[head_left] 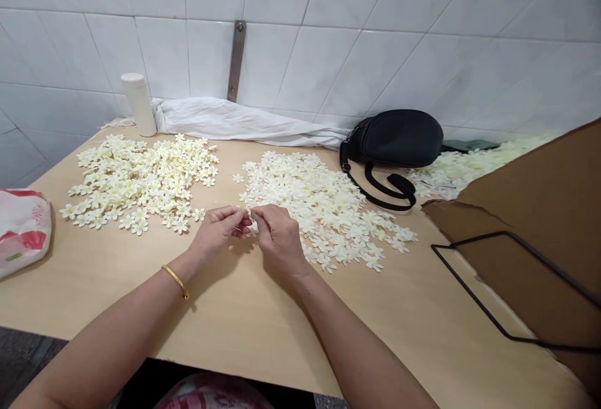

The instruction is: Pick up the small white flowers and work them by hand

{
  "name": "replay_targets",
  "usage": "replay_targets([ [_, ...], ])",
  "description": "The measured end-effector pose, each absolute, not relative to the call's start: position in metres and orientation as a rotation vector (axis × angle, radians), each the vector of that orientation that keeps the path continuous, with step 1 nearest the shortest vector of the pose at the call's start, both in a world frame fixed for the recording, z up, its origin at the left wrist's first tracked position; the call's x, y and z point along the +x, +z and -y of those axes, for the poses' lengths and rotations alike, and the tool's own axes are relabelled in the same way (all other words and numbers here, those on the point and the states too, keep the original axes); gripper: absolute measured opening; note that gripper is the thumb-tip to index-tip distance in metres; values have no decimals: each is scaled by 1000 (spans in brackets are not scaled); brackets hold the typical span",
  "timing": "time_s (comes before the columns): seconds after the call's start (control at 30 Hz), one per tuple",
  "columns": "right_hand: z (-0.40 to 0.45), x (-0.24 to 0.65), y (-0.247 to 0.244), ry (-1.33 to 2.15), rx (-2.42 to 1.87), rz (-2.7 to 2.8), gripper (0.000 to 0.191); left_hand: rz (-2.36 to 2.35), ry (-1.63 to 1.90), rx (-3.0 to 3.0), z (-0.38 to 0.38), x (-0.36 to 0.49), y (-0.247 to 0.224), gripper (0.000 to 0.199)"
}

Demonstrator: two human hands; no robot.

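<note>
My left hand [220, 228] and my right hand [282, 237] meet fingertip to fingertip over the middle of the table. Both are closed in a pinch on one small white artificial flower [250, 214], of which only a bit shows between the fingers. A gold bangle [176, 282] circles my left wrist. Just beyond my right hand spreads a loose pile of flat pale-yellow flower pieces [305, 186]. Farther to the left lies another pile of artificial flowers [145, 177], which look fuller and more cupped.
A black bag [399, 138] with its strap sits at the back, near a white cloth [225, 122] and a white bottle [139, 105]. On the right stand brown cardboard [539, 208] and a black wire frame [483, 309]. A red-and-white packet [23, 230] lies far left.
</note>
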State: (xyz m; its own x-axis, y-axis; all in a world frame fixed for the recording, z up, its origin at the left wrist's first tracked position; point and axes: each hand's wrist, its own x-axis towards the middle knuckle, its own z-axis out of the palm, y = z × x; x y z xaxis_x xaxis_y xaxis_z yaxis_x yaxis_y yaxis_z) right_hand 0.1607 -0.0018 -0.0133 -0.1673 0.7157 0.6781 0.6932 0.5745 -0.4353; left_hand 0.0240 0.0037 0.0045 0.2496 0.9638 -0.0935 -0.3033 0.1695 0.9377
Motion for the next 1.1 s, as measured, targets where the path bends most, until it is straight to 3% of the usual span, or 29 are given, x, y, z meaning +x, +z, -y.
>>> replay_targets([
  [0.2, 3, 160, -10, 393, -1180, 1809, 19, -928, 1100, 1111, -1, 24, 3, 14],
  [0.4, 3, 157, -12, 492, -1154, 1779, 18, -1010, 1125, 1126, 1, 26, 7, 12],
  [0.67, 3, 156, -14, 147, -1139, 1949, 21, -1057, 1131, 1134, 1, 27, 9, 15],
  [0.87, 3, 157, -15, 222, -1133, 1911, 20, -1027, 1104, 1124, 0, 27, 7, 13],
  [1.1, 1, 159, -15, 15, -1111, 2020, 21, -1029, 1084, 1098, 1, 27, 10, 17],
])
